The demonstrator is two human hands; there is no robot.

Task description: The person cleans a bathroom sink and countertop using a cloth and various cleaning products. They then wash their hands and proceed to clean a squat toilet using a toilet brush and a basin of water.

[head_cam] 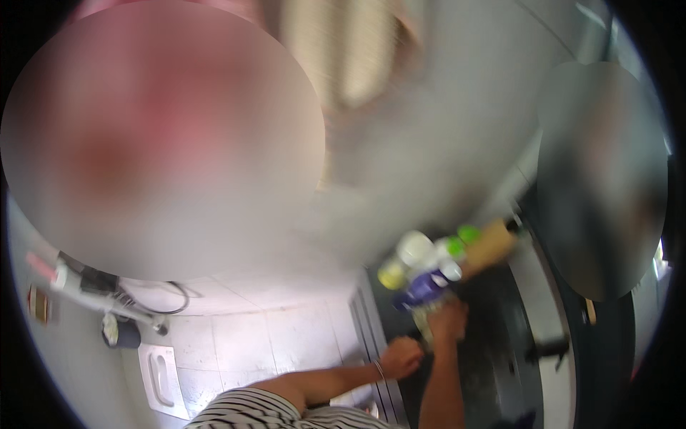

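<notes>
My right hand point(449, 320) is at a pale yellowish cloth or bag point(423, 323), beside a purple bottle or pack point(426, 288); blur hides whether its fingers grip either one. My left hand point(402, 357), curled and with a thin band at the wrist, is just left of the pale item. Behind the purple thing stand a white round-topped container point(416, 248), a yellowish container point(393, 272) and white containers with green caps point(455, 247). A tan box or board point(490, 248) lies to their right. All of this is on a dark surface point(482, 322).
A squat pan point(158, 375) is set in the tiled floor point(246, 343) at lower left. Near it are a dark bin point(127, 332) with something pale in it and a dark hose point(185, 300). A dark handle point(552, 348) is at right. Two large areas are blurred out.
</notes>
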